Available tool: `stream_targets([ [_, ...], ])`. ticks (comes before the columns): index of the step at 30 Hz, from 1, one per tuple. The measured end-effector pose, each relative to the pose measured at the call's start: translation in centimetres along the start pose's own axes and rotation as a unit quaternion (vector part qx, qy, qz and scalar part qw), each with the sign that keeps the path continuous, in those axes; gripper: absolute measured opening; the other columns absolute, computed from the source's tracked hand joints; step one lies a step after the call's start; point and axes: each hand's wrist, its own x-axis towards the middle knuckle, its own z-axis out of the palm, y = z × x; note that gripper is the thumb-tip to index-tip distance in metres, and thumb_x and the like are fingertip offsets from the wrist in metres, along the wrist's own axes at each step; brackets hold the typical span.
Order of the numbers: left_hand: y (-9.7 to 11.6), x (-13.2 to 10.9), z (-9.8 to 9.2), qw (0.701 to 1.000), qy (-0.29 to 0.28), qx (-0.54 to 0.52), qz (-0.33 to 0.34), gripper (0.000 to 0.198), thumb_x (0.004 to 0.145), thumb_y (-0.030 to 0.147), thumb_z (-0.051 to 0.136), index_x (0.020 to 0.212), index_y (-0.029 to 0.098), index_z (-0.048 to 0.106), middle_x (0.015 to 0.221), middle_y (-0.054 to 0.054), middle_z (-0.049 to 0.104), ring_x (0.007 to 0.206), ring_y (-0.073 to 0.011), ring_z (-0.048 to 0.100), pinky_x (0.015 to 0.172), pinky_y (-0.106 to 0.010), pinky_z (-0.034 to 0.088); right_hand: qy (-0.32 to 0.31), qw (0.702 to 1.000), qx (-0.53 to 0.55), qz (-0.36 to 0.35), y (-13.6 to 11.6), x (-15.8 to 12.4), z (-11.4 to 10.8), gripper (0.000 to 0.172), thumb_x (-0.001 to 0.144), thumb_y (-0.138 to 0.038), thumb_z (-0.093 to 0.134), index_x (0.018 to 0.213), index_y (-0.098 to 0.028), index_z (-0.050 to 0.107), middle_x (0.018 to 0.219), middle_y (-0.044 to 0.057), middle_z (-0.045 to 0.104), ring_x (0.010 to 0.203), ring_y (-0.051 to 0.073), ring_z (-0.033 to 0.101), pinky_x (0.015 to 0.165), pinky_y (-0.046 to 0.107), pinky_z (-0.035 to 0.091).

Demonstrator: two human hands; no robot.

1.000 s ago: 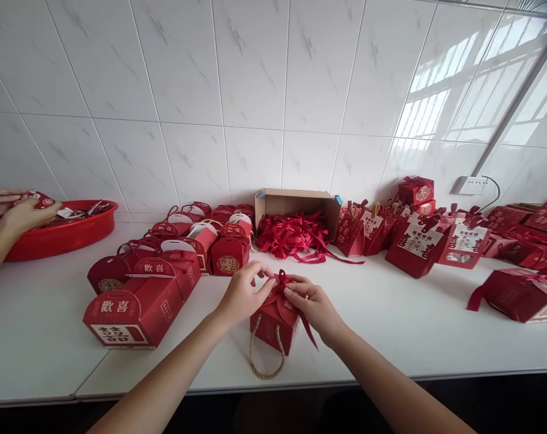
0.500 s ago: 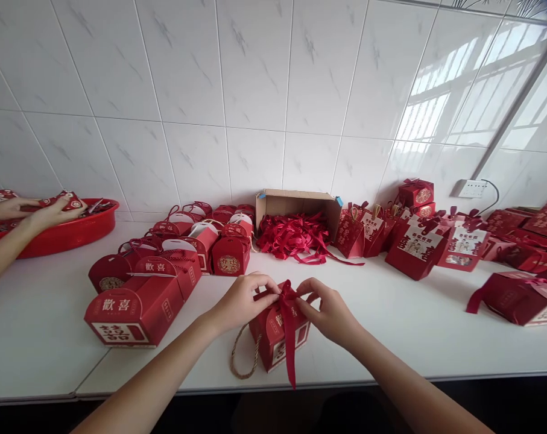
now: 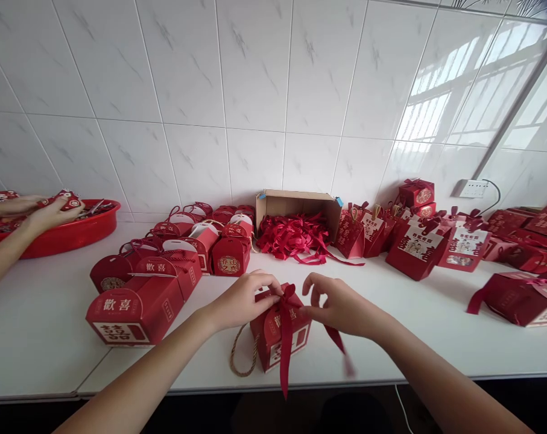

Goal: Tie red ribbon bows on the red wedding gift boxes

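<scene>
A small red gift box (image 3: 273,328) with pale printed panels stands near the table's front edge. A dark red ribbon (image 3: 286,346) is tied in a bow on its top, one tail hanging down the front. My left hand (image 3: 243,298) pinches the bow's left side between thumb and fingertips. On the other side, my right hand (image 3: 339,304) has its fingers apart and curled, with the thumb close to the box. Another ribbon tail (image 3: 336,343), its end blurred, hangs below this hand. A twisted gold cord handle (image 3: 243,360) droops at the box's left.
Red gift boxes (image 3: 142,301) with cord handles cluster at the left. Behind, a cardboard box (image 3: 300,196) spills red ribbons (image 3: 295,235). Red bags (image 3: 415,247) and a ribboned box (image 3: 511,299) stand at the right. Another person's hands (image 3: 58,211) work over a red basin (image 3: 69,238).
My right hand has let go of the bow and moved slightly right, its fingers parting. A ribbon tail now swings out beneath it. My left hand stays at the bow.
</scene>
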Motion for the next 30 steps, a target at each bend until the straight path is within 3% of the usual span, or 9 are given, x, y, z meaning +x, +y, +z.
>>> stream_targets([
  [3,-0.1,-0.1,-0.3,1.0,-0.007,0.005,0.006,0.011,0.082,0.024,0.055,0.085,0.023,0.066,0.09,-0.001,0.066,0.087,-0.0169,0.06,0.08,-0.029,0.047,-0.089,0.991,-0.093,0.043,0.2,-0.1,-1.0,0.041,0.07,-0.058,0.065,0.083,-0.02,0.06,0.082,0.006,0.065,0.064,0.019,0.058,0.051,0.026,0.04],
  [7,-0.2,0.1,-0.7,0.999,-0.023,0.01,0.025,0.011,0.081,0.022,0.055,0.085,0.022,0.066,0.091,-0.002,0.068,0.088,-0.0176,0.06,0.082,-0.029,0.046,-0.032,0.998,-0.037,0.025,0.8,1.3,-0.4,0.052,0.074,-0.063,0.06,0.105,-0.021,0.059,0.1,0.01,0.065,0.078,0.022,0.061,0.061,0.031,0.046],
  [9,-0.1,0.3,-0.9,0.999,-0.031,0.01,0.031,0.011,0.081,0.022,0.055,0.085,0.022,0.066,0.09,-0.002,0.068,0.088,-0.0178,0.06,0.081,-0.029,0.046,-0.004,0.998,0.057,-0.021,1.0,2.3,0.4,0.045,0.082,-0.056,0.054,0.112,-0.022,0.055,0.104,0.008,0.065,0.078,0.018,0.061,0.065,0.031,0.048],
  [11,0.0,0.4,-1.0,0.999,-0.035,0.01,0.033,0.012,0.081,0.022,0.055,0.085,0.022,0.066,0.089,-0.001,0.068,0.088,-0.0179,0.06,0.081,-0.029,0.046,0.013,0.993,0.104,-0.058,1.0,3.2,1.1,0.032,0.085,-0.047,0.053,0.103,-0.02,0.056,0.098,0.006,0.065,0.074,0.015,0.06,0.065,0.029,0.048],
  [14,0.0,0.4,-1.2,0.999,-0.036,0.014,0.033,0.012,0.081,0.022,0.055,0.084,0.022,0.067,0.089,-0.001,0.068,0.088,-0.0178,0.06,0.081,-0.029,0.045,0.026,0.99,0.112,-0.084,1.1,3.8,1.6,0.017,0.082,-0.033,0.057,0.09,-0.018,0.054,0.087,0.003,0.065,0.068,0.013,0.057,0.061,0.027,0.046],
  [16,0.1,0.4,-1.2,0.999,-0.039,0.019,0.03,0.012,0.081,0.022,0.056,0.084,0.023,0.067,0.089,-0.001,0.068,0.088,-0.0177,0.06,0.081,-0.029,0.045,0.015,0.989,0.106,-0.105,1.2,3.7,1.6,0.015,0.08,-0.026,0.058,0.093,-0.019,0.054,0.089,0.003,0.065,0.07,0.013,0.058,0.063,0.028,0.047],
  [22,-0.1,0.4,-1.4,0.999,-0.042,0.021,0.02,0.013,0.08,0.021,0.056,0.085,0.023,0.068,0.092,-0.001,0.068,0.09,-0.0173,0.06,0.082,-0.028,0.046,0.024,0.981,0.026,-0.192,1.5,3.3,1.7,0.03,0.08,-0.009,0.049,0.107,-0.021,0.056,0.096,0.003,0.064,0.078,0.013,0.058,0.069,0.027,0.048],
  [26,0.1,0.5,-1.6,0.998,-0.048,0.033,0.021,0.015,0.078,0.018,0.055,0.083,0.023,0.069,0.089,-0.001,0.069,0.087,-0.0177,0.06,0.079,-0.028,0.046,0.042,0.946,-0.087,-0.308,1.7,3.2,1.9,0.041,0.083,-0.003,0.041,0.112,-0.023,0.063,0.095,0.006,0.06,0.082,0.014,0.056,0.071,0.026,0.046],
  [30,0.3,0.6,-1.7,0.998,-0.056,0.038,0.02,0.016,0.077,0.018,0.055,0.082,0.022,0.069,0.089,-0.002,0.07,0.087,-0.0179,0.061,0.08,-0.028,0.046,0.037,0.923,-0.17,-0.343,1.9,3.2,1.9,0.042,0.088,-0.008,0.042,0.114,-0.032,0.067,0.094,0.007,0.057,0.08,0.015,0.054,0.068,0.026,0.045],
])
